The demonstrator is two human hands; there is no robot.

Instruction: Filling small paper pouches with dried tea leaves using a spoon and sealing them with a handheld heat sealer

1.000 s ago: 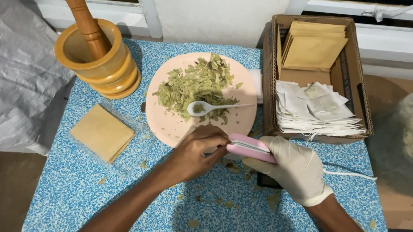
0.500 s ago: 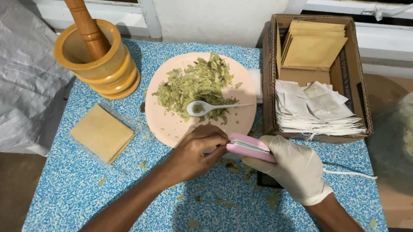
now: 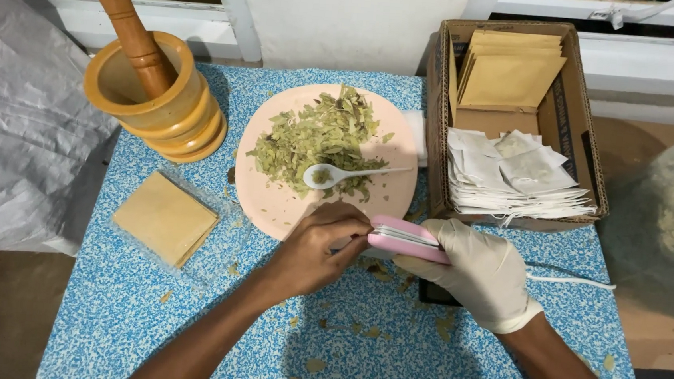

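Gripping a pink sealer (image 3: 405, 239) near the middle of the frame, the gloved right hand (image 3: 479, 269) is closed around its right end. The left hand (image 3: 318, 248) is curled against the sealer's left tip, fingers bent. Just above, a pink plate (image 3: 272, 200) of dried leaves (image 3: 317, 136) is seen on the blue worktop (image 3: 183, 314).

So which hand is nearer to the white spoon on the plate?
Left. The left hand sits just below the white spoon; the gloved right hand is farther right, holding the pink device.
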